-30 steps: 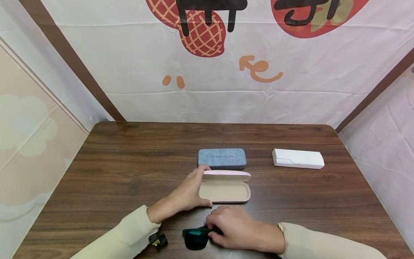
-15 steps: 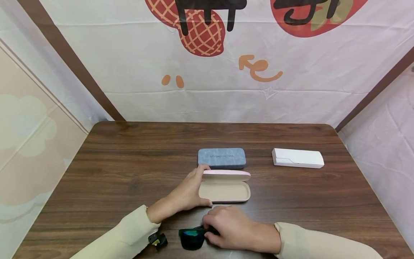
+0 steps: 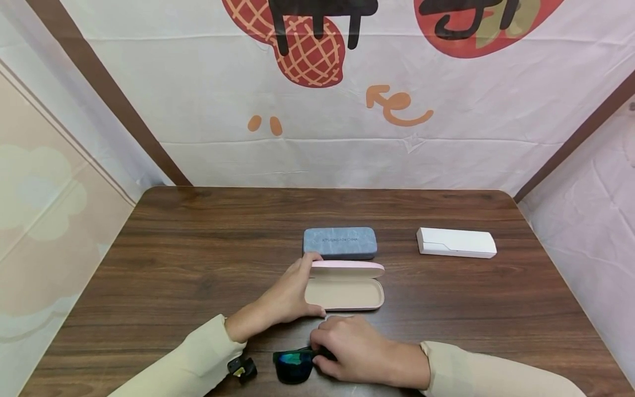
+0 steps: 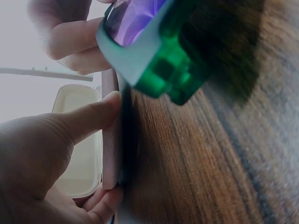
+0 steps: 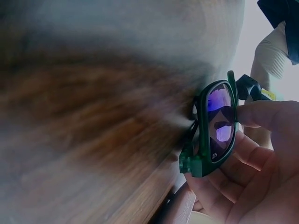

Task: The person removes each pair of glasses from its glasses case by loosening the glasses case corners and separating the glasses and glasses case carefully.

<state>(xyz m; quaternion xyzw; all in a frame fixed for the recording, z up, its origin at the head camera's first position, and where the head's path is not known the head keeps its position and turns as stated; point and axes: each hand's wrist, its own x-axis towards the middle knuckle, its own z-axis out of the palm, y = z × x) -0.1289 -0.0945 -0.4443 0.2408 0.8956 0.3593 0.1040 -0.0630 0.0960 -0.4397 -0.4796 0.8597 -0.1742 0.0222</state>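
Note:
A pink eyeglass case (image 3: 344,294) with a beige lining stands with its lid raised on the table. My left hand (image 3: 285,295) grips its left end, thumb at the front and fingers toward the back. Just in front of the case, my right hand (image 3: 364,350) pinches a pair of dark green sunglasses (image 3: 294,366) low over the table. Part of the sunglasses is hidden behind that hand in the head view. In the right wrist view, the mirrored lens of the sunglasses (image 5: 222,133) shows between thumb and fingers. The left wrist view shows the left thumb (image 4: 91,116) along the case's front wall.
A blue closed eyeglass case (image 3: 340,242) lies right behind the pink one. Farther right is a white closed case (image 3: 456,243). A small black camera (image 3: 242,369) is worn at the left wrist. The wood table (image 3: 149,286) ends at a printed cloth backdrop (image 3: 317,160).
My right hand has shifted slightly left with the sunglasses, then stayed nearly still. The left hand and the pink case have not moved.

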